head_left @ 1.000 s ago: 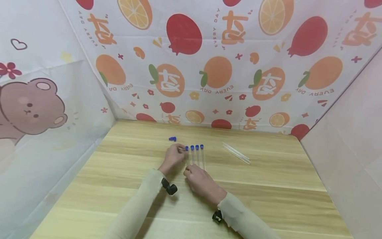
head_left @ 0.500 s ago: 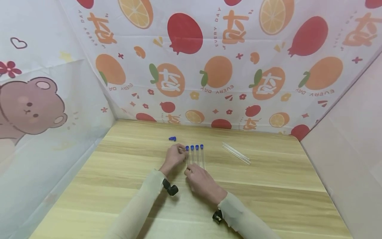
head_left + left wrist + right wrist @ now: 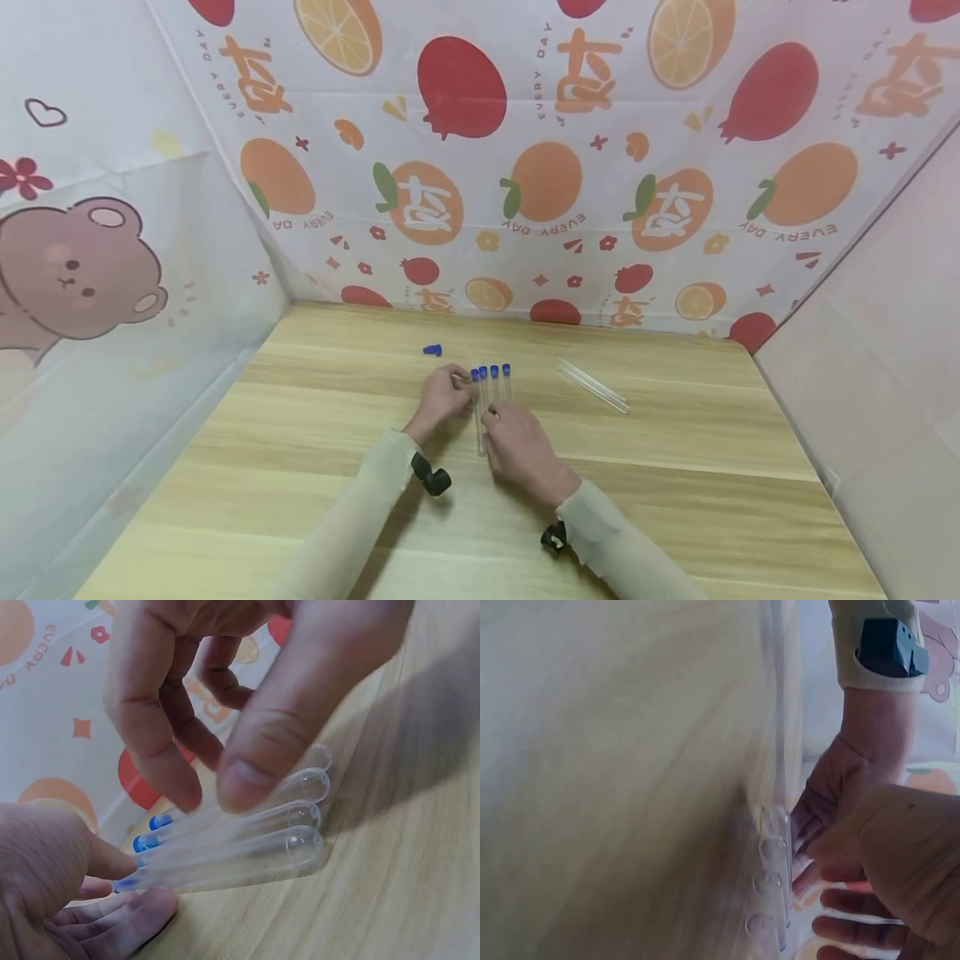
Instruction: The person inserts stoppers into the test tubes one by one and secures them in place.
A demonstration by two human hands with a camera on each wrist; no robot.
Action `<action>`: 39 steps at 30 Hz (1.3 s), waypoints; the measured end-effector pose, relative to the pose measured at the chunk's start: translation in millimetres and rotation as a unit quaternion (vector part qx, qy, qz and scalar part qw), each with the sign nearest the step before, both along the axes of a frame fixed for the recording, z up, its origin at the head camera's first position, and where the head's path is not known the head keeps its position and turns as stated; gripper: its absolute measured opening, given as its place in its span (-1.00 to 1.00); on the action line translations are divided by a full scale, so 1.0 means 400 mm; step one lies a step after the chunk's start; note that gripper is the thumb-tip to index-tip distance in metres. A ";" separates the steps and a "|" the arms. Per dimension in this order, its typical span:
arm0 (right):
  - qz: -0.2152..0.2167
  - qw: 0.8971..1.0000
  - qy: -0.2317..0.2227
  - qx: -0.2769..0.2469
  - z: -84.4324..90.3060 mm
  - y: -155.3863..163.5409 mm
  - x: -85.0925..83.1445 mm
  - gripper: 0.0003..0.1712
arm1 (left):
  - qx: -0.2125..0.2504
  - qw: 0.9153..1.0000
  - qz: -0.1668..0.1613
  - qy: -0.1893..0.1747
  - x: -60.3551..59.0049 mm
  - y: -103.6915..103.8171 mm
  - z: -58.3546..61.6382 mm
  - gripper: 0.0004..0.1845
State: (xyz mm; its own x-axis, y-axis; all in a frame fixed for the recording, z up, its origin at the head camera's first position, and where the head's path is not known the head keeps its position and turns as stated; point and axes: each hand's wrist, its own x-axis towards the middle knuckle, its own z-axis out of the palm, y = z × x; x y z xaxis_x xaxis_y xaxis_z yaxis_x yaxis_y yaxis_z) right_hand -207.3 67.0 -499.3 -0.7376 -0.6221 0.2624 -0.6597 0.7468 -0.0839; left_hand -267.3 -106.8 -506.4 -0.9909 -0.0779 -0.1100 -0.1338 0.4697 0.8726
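Note:
Several clear test tubes [image 3: 307, 784] with blue caps lie side by side on the wooden table, caps toward the back wall. My left hand [image 3: 442, 392] has the cap end of the leftmost test tube [image 3: 480, 429] between thumb and finger, as the left wrist view shows. That tube lies a little nearer to me than the others. Over the row hovers my right hand [image 3: 521, 442], its thumb and fingers [image 3: 154, 742] apart with nothing between them. It hides the lower ends of the other tubes in the head view.
Two small blue caps or so [image 3: 432, 350] lie together behind my left hand. Right of the tubes rest several thin clear rods [image 3: 594, 386] on the table [image 3: 690, 433]. A fruit-patterned cloth [image 3: 480, 250] rises along the table's back edge.
The leftmost test tube has shifted right, close against its neighbour, and its rounded end now shows. My right hand has moved slightly right, off that end; my left hand has followed the tube right.

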 end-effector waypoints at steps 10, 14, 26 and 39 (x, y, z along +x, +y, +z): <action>-0.065 0.997 -0.039 -0.011 0.000 0.026 -0.017 -0.70 | 0.010 1.000 0.001 -0.009 0.001 0.018 0.005 -0.65; -0.065 0.997 -0.048 -0.010 -0.002 0.030 -0.014 -0.64 | 0.020 1.000 -0.001 -0.012 0.003 0.026 0.001 -0.64; -0.074 0.994 -0.078 0.002 -0.003 0.053 -0.027 -0.54 | 0.064 0.998 0.005 -0.023 0.010 0.063 0.005 -0.64; -0.081 0.994 -0.077 -0.007 0.002 0.086 -0.039 -0.60 | 0.099 0.995 0.011 -0.029 0.012 0.092 0.000 -0.62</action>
State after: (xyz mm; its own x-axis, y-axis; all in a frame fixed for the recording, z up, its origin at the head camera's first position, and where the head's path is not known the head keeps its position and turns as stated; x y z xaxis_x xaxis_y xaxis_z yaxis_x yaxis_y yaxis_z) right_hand -223.0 101.4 -498.5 -0.8602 -0.4889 0.1453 -0.5090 0.8405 -0.1854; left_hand -262.6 -70.0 -506.3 -0.9806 -0.0703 -0.1829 -0.1955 0.2867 0.9379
